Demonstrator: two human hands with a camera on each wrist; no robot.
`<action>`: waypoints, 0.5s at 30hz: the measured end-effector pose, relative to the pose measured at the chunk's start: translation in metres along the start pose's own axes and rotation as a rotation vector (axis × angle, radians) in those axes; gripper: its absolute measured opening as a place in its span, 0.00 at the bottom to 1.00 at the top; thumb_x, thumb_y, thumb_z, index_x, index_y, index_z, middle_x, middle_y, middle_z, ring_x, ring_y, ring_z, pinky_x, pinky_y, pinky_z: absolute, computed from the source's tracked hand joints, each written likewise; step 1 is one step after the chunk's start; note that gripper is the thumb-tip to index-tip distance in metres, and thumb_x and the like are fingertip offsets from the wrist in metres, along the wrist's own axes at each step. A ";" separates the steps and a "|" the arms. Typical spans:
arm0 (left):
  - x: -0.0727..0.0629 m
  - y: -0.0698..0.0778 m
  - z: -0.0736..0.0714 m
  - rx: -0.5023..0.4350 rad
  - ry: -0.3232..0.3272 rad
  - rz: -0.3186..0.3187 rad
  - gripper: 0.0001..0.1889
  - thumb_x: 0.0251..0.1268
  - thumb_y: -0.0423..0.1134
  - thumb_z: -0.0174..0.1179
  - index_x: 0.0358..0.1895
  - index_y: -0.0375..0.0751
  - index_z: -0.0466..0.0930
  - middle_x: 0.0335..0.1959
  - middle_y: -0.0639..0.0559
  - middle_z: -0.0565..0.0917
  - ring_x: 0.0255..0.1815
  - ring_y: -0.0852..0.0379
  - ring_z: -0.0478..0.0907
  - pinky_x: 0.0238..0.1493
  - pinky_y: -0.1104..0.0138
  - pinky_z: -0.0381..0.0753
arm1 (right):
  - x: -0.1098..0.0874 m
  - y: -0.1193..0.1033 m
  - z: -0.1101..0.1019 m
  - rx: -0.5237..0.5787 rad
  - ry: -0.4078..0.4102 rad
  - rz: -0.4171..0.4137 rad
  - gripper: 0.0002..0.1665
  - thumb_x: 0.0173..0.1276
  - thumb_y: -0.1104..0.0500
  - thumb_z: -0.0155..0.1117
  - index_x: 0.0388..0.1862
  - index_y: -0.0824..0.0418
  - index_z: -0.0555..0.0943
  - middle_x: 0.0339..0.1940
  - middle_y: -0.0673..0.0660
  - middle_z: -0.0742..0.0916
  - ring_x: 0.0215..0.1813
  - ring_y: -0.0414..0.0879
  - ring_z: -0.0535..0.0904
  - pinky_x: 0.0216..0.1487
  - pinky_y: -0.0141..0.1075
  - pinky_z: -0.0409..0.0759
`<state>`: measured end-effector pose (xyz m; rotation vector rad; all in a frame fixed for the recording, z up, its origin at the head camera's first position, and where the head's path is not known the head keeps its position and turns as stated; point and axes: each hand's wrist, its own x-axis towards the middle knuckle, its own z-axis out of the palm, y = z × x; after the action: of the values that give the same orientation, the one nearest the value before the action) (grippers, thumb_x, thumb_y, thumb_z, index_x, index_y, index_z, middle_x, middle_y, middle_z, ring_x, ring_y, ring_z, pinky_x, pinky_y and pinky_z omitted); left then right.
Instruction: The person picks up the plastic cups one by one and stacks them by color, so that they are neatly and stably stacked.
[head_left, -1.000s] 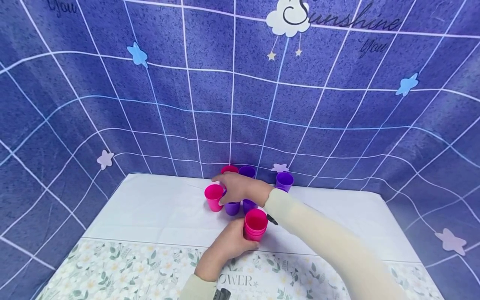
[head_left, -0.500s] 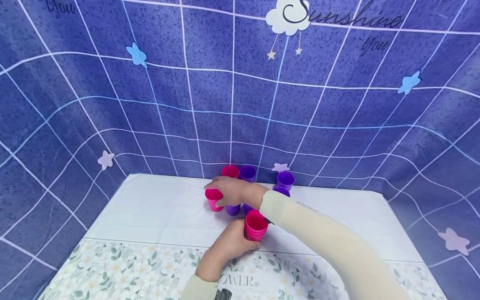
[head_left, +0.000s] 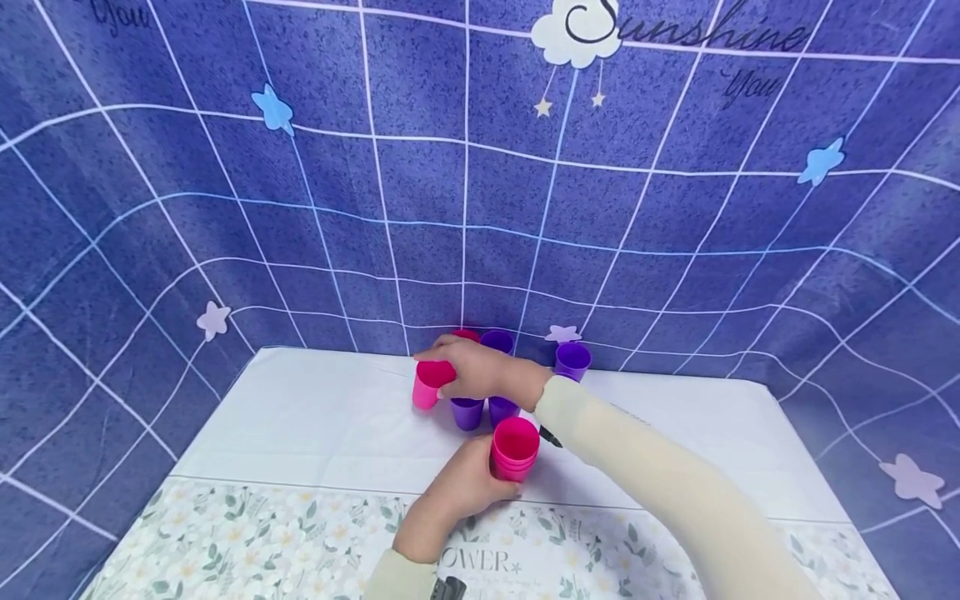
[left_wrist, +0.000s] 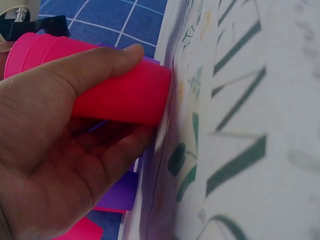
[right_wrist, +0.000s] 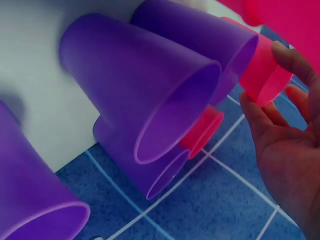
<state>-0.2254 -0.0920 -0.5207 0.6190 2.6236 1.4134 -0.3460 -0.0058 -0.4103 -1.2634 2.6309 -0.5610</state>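
Note:
My left hand (head_left: 467, 479) grips a stack of nested pink cups (head_left: 515, 450) at the front of the group. In the left wrist view the thumb lies along one side of the pink stack (left_wrist: 125, 95), fingers on the other. My right hand (head_left: 480, 371) reaches over to a single pink cup (head_left: 427, 390), which tilts slightly. In the right wrist view this pink cup (right_wrist: 260, 70) is pinched between thumb and fingers. Next to it stand purple cups (head_left: 467, 415), partly hidden under the right hand. Another pink cup (head_left: 466, 335) shows only its rim behind that hand.
A purple cup (head_left: 573, 358) stands to the right at the back, and another purple cup (head_left: 497, 342) stands by the rear pink one. The white table cover (head_left: 322, 417) meets a blue grid-patterned curtain (head_left: 420, 250) behind. A floral cloth (head_left: 255, 533) covers the front.
My right hand has closed on the single pink cup, which has shifted back a little and tilted. The left hand and its stack have barely moved.

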 end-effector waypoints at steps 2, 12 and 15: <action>0.000 0.000 0.000 0.005 0.000 -0.003 0.30 0.46 0.34 0.82 0.58 0.44 0.83 0.47 0.54 0.89 0.51 0.58 0.86 0.64 0.58 0.84 | -0.004 0.002 -0.003 0.028 0.034 -0.003 0.38 0.67 0.62 0.76 0.76 0.57 0.76 0.68 0.62 0.82 0.69 0.54 0.79 0.69 0.44 0.83; 0.000 -0.003 0.001 0.003 0.007 0.006 0.31 0.45 0.33 0.81 0.57 0.44 0.83 0.47 0.54 0.89 0.50 0.58 0.85 0.62 0.58 0.85 | -0.020 0.004 -0.013 0.148 0.197 -0.054 0.36 0.61 0.62 0.79 0.70 0.60 0.80 0.65 0.61 0.84 0.63 0.52 0.83 0.62 0.38 0.86; 0.000 -0.003 0.001 0.004 0.002 0.001 0.30 0.45 0.34 0.81 0.57 0.44 0.83 0.46 0.54 0.89 0.49 0.58 0.85 0.61 0.58 0.85 | -0.027 0.001 -0.017 0.158 0.220 -0.049 0.36 0.61 0.62 0.78 0.70 0.60 0.80 0.68 0.61 0.83 0.66 0.53 0.82 0.64 0.41 0.86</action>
<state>-0.2264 -0.0930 -0.5234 0.6201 2.6294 1.4100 -0.3346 0.0199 -0.3956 -1.2864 2.6680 -0.9462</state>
